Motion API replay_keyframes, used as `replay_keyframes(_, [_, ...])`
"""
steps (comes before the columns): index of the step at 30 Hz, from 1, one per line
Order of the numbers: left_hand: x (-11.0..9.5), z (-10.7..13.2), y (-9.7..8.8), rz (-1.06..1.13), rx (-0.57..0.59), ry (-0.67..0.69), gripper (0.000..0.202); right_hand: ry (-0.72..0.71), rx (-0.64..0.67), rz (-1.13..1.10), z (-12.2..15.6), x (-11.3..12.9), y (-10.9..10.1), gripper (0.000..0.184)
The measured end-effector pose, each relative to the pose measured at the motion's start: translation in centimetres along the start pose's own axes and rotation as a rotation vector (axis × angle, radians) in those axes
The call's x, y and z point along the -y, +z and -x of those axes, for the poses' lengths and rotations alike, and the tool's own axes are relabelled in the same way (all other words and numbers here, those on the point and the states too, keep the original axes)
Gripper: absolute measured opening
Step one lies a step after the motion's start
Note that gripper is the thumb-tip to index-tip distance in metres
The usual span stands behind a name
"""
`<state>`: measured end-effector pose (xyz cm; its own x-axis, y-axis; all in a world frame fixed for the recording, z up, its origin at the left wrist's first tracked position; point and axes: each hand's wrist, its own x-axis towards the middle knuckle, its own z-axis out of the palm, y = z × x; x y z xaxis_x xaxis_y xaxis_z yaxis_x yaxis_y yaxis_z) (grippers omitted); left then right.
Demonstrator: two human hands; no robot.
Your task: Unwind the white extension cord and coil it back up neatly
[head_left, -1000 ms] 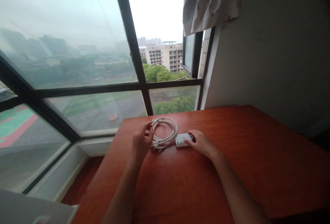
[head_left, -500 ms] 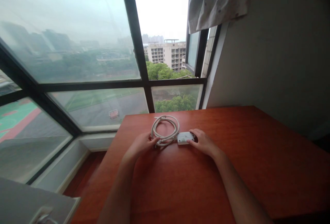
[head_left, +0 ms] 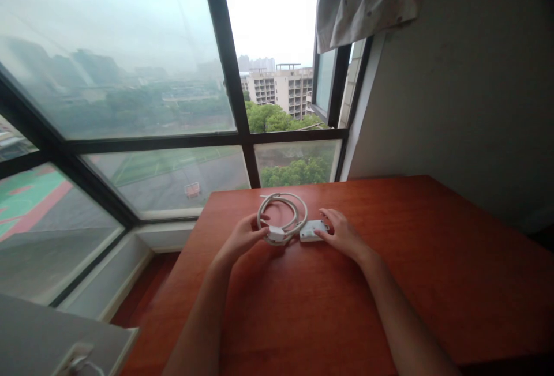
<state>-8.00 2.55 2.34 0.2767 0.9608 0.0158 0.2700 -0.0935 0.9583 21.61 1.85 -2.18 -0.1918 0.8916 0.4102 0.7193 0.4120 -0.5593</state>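
Observation:
A coiled white power cord (head_left: 303,209) lies on the wooden desk, joined to a small white socket box (head_left: 308,232) on its right. A white plug-like block (head_left: 276,233) sits at the near side of the coil. My left hand (head_left: 243,239) is closed at the coil's left side, thumb against the block and fingers behind the cord; its exact grip is partly hidden. My right hand (head_left: 341,234) is at the box's right end. Its thumb rests on the box top, while the fingers are spread apart and raised near the far edge.
The reddish-brown desk (head_left: 424,260) reaches the window frame (head_left: 298,136) at the back. An open window sash (head_left: 332,87) and a hanging curtain (head_left: 367,4) are at upper right, beside a grey wall (head_left: 467,87). A low white partition (head_left: 52,330) with a wall outlet stands at lower left.
The white block now shows turned up at my left thumb, and the coil has shifted slightly right. My right hand's fingers have loosened and lifted from the box.

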Motion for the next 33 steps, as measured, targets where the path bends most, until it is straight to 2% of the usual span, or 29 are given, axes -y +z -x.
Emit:
replay_keyframes(4, [-0.8,0.0,0.9,0.081,-0.061,0.014,0.038,-0.112,-0.080,0.013,-0.1,2.5,0.5,0.034])
replay_keyframes(7, [-1.1,-0.1,1.4,0.145,-0.060,0.026,0.042,-0.200,-0.013,0.052,0.2,4.4,1.6,0.032])
replay_keyframes(9, [-1.1,-0.1,1.6,0.171,-0.052,0.027,0.044,-0.201,0.008,0.102,0.4,5.1,2.5,0.029])
replay_keyframes(16, [-0.4,-0.3,1.5,0.177,0.019,0.025,0.047,-0.143,-0.036,0.166,0.3,4.8,3.8,0.014])
replay_keyframes(19, [0.1,-0.6,1.2,0.154,0.017,0.026,0.049,-0.149,-0.109,0.071,0.1,4.2,3.3,0.012])
replay_keyframes(22, [0.3,-0.8,1.0,0.105,-0.005,0.027,0.052,-0.129,-0.242,-0.047,-0.1,3.6,2.2,0.017])
replay_keyframes(26, [0.2,-0.8,0.7,0.089,-0.029,0.011,0.052,0.002,-0.390,-0.169,-0.4,2.8,0.7,0.024])
replay_keyframes(30, [1.2,-1.4,0.3,0.142,-0.165,0.014,0.057,0.199,-0.511,-0.399,-0.7,2.1,0.0,0.034])
replay_keyframes(33, [2.9,-2.2,0.3,0.003,-0.278,0.040,0.047,0.274,-0.615,-0.707,-1.0,1.9,-0.1,0.035])
